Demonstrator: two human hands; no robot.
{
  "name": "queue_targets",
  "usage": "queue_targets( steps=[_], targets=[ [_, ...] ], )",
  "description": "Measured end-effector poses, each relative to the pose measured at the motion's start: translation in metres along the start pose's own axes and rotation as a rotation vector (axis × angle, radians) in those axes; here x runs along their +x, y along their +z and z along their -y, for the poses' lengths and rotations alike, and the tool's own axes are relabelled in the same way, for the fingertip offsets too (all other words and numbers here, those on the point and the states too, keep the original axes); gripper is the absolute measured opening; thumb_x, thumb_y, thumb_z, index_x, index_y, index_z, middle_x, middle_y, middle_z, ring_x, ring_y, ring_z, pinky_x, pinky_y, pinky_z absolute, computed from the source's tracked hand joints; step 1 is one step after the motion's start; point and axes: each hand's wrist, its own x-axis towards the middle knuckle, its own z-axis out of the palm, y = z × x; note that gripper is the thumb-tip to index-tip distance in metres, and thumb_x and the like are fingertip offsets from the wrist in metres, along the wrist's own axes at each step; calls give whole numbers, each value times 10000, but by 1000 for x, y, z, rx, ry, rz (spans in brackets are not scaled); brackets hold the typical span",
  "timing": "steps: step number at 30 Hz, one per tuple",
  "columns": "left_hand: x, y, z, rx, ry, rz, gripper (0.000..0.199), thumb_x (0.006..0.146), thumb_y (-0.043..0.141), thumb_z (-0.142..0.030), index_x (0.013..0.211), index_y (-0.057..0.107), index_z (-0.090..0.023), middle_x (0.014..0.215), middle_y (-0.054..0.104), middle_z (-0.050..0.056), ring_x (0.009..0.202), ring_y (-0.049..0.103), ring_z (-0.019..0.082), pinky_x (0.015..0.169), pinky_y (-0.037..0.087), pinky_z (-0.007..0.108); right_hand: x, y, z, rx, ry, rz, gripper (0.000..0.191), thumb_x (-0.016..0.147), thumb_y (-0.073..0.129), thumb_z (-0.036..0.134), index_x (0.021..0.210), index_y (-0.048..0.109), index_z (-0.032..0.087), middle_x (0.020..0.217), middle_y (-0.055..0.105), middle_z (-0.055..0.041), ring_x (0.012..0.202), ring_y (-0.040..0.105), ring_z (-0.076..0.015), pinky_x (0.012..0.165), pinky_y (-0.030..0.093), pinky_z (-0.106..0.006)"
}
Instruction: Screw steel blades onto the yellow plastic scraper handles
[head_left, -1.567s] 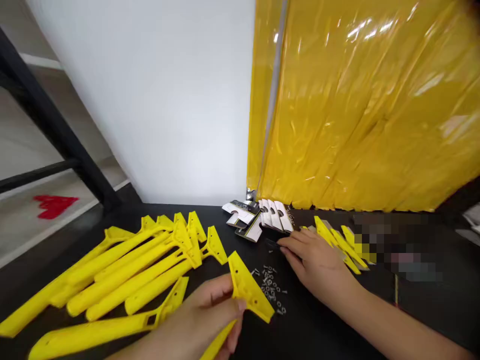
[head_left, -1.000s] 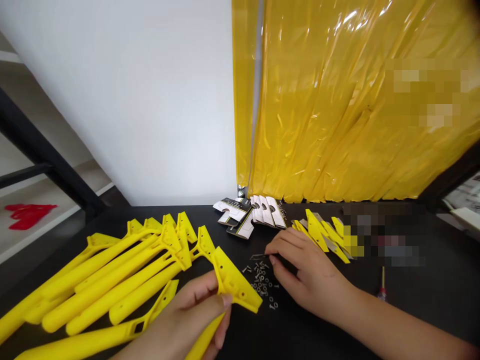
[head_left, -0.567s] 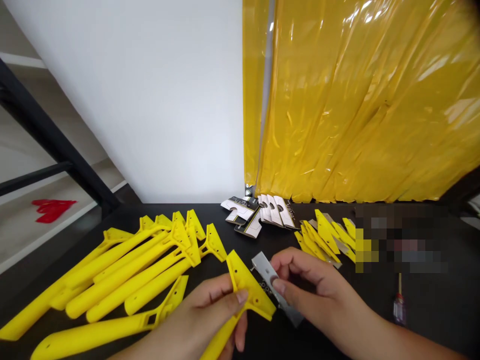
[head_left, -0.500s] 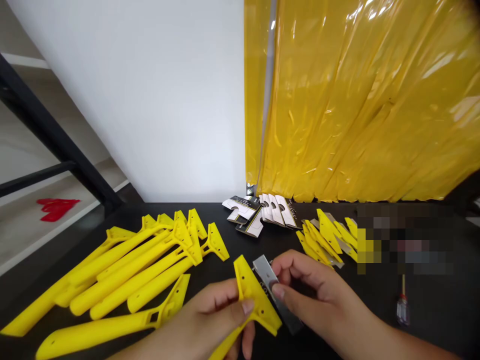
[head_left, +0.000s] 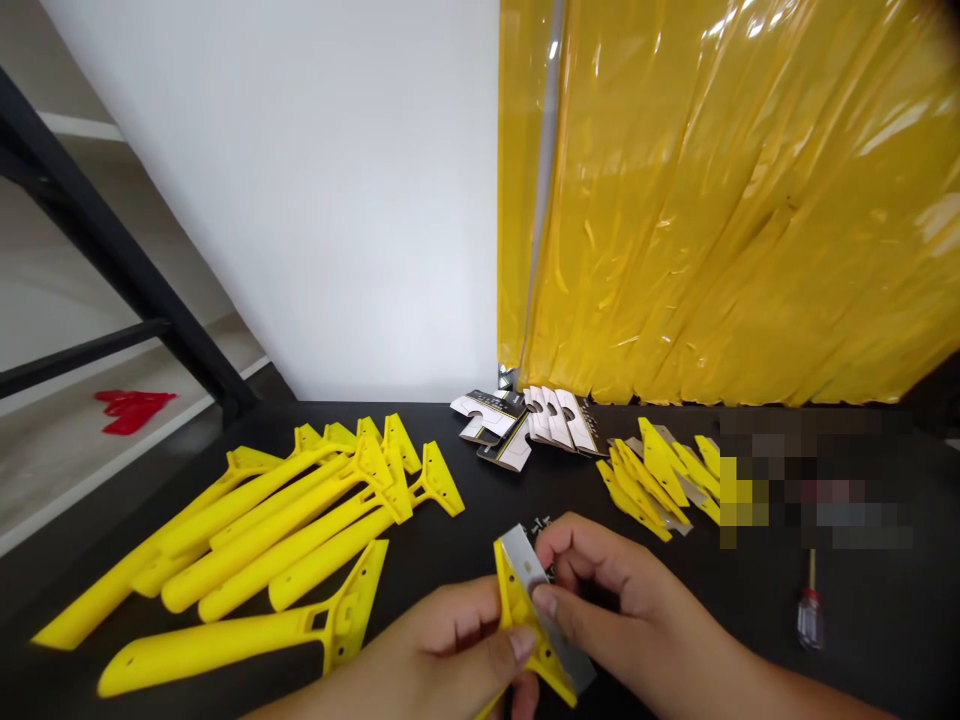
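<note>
Left hand (head_left: 450, 640) grips a yellow plastic scraper (head_left: 517, 615), right hand (head_left: 622, 590) pinches a rectangular steel blade (head_left: 568, 655) against its head; bare yellow scrapers (head_left: 300, 530) lie at lower left.

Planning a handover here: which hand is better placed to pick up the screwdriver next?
Probably the right hand: the screwdriver lies on that side. However, its fingers are pressing the steel blade to the yellow scraper head, which the left hand, farther away, grips.

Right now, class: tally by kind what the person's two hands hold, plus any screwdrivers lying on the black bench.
Yellow plastic scraper handle: 1
Grey steel blade: 1
Clear-handled screwdriver: 1
Total: 3
</note>
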Motion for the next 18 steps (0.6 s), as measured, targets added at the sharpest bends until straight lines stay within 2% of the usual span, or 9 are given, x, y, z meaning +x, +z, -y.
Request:
queue_targets(
  steps=[4, 10, 13, 15, 16, 18],
  targets=[
    [2, -1, 5, 41, 51, -28, 595, 856, 622, -764, 989, 642, -184, 739, 559, -7, 633, 426, 120, 602, 330, 249, -2, 2, 1, -7, -7, 19, 259, 987, 653, 453, 958, 594, 203, 738, 498, 50, 676, 410, -120, 643, 365, -256],
    [7, -5, 0, 19, 64, 141, 566, 799, 721, -740, 782, 637, -181, 688, 468, -40, 612, 362, 95, 579, 294, 219, -6, 11, 3, 110, 105, 132, 284, 924, 717, 453, 914, 587, 200, 755, 551, 34, 671, 450, -116, 637, 374, -254],
    [3, -2, -7, 13, 108, 140, 532, 838, 699, -708, 780, 702, -179, 686, 474, -38, 615, 351, 97, 602, 307, 217, -5, 10, 11, 155, 202, 209, 342, 856, 787, 477, 915, 598, 198, 748, 590, 29, 645, 508, -118, 620, 425, -256],
    [0, 0, -10, 23, 126, 103, 505, 838, 706, -687, 787, 735, -185, 684, 483, -35, 615, 352, 102, 611, 322, 223, -1, -5, 22, 98, 211, 212, 359, 859, 775, 513, 961, 625, 203, 752, 630, 19, 649, 569, -134, 641, 478, -276],
    [-1, 1, -11, 24, 119, 83, 497, 832, 714, -679, 783, 743, -186, 682, 490, -32, 609, 354, 104, 605, 327, 224, 1, -19, 29, 23, 176, 154, 348, 899, 725, 531, 1008, 646, 210, 759, 650, 13, 670, 599, -144, 670, 504, -288],
    [-3, 0, -11, 24, 86, 71, 495, 834, 712, -676, 782, 752, -185, 669, 505, -26, 583, 361, 104, 566, 324, 222, 7, -61, 44, -222, 68, -69, 375, 935, 650, 568, 1089, 680, 227, 781, 700, -12, 713, 657, -177, 699, 533, -313]
  ],
)
